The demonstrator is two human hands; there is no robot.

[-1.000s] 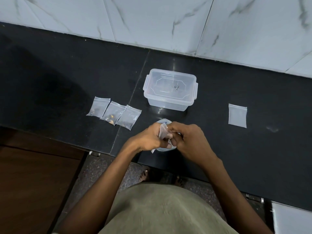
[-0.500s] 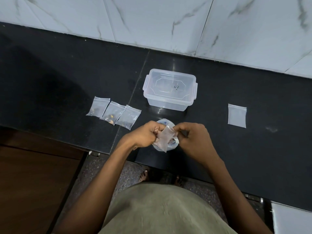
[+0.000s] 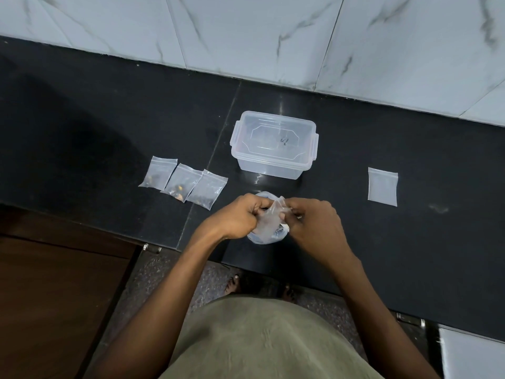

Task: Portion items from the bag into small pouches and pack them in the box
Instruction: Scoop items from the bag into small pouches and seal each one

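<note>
Here, at the front edge of the black table (image 3: 382,255), just below the box:

Left hand (image 3: 235,217): fingers curled, grip tight on the left side of a small clear pouch (image 3: 269,218).

Right hand (image 3: 314,228): fingertips pinching the pouch's upper right edge, grip narrow on the plastic.

Pouch in hand: held between both hands, crumpled, hanging over the bag (image 3: 266,237); contents too blurred to tell.

Bag: mostly hidden under the hands, pale rim showing above and below them, resting on the table near its front edge.

Box (image 3: 273,144): clear plastic, lid on with side clips, standing behind the hands, well apart from the wall tiles (image 3: 246,31).

Filled pouches (image 3: 183,184): three in a slanted row left of the box, edges overlapping, small dark and yellowish bits visible inside at least two.

Spare pouch (image 3: 382,186): flat, alone on the right, well apart from the box; seemingly empty.

Below the table: a wooden panel (image 3: 54,296) at left, speckled floor (image 3: 153,283), olive clothing (image 3: 259,343) at bottom centre.
</note>
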